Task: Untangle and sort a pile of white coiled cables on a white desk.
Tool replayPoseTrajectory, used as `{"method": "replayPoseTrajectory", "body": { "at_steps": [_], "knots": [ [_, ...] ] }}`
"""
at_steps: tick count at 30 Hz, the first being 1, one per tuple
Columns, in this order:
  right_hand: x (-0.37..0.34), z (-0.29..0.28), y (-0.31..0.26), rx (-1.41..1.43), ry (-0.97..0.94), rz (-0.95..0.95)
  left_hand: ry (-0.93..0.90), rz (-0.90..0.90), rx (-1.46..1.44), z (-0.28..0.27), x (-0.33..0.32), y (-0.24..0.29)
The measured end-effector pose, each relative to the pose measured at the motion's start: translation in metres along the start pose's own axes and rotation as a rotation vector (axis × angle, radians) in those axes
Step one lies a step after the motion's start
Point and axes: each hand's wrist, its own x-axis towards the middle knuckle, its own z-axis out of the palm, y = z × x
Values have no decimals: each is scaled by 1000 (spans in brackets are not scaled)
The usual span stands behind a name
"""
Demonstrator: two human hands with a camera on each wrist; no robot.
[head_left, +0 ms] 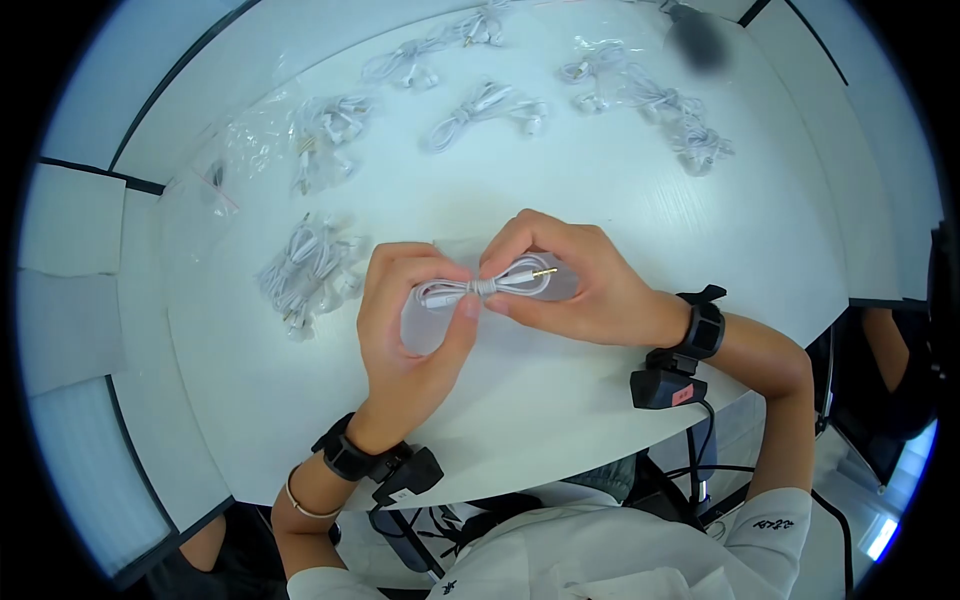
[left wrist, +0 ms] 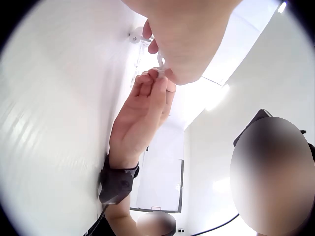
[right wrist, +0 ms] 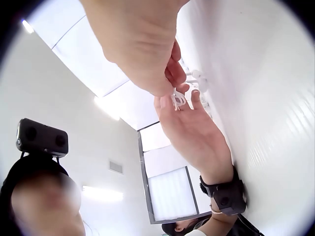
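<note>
A white cable bundle, wound round its middle and with a gold plug at its right end, is held between both hands in the head view. The left hand pinches the middle from the left with thumb and index finger. From the right, the right hand pinches beside it, thumb below and fingers above. In the left wrist view, part of the bundle shows between the fingertips. White loops stand out between the hands in the right wrist view.
Several white cable bundles lie around: a pile at the left, one at the back middle, others at the back right. Clear plastic bags lie at the left on the white table. A dark blurred object stands at the back right.
</note>
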Motion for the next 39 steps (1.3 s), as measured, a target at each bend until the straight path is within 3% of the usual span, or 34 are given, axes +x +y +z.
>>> {"method": "replayPoseTrajectory", "body": {
  "at_steps": [6,17,39],
  "knots": [
    [0,2,0,-121,9,-12,13,51,137,0,1,5],
    [-2,2,3,-317,-19,-117,28,0,45,2,0,1],
    [-3,1,5,-394,-17,-173,3,-81,-90,3,-1,-2]
  ]
}}
